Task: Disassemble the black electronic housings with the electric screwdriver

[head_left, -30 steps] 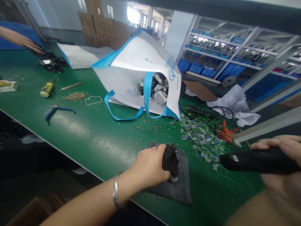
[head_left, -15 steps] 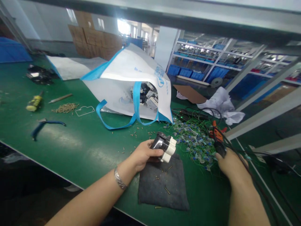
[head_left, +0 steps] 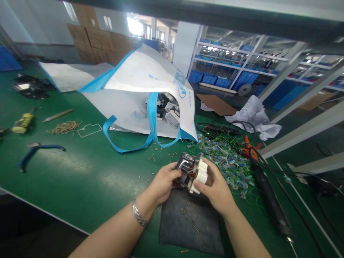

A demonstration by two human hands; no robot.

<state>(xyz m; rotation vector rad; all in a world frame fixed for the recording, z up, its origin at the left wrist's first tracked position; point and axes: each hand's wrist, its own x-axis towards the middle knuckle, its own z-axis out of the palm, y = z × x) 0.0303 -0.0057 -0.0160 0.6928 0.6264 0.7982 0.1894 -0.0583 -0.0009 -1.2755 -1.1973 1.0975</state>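
Note:
Between my hands is a small device in two parts, a glossy black housing and a white plastic cover, with coloured wires showing in the gap. My left hand grips the black housing. My right hand is closed around the white cover. Below them lies a dark cloth pad with several brass screws on it. A black electric screwdriver rests at the right, its bit pointing toward me.
An open white-and-blue bag holding grey and black parts stands behind. Green wires with small blue discs pile up at right. Pliers, a yellow-handled screwdriver, loose screws and a wire frame lie at left.
My right hand has let go of the electric screwdriver and taken hold of the white cover. The cover has come apart from the black housing, exposing wires.

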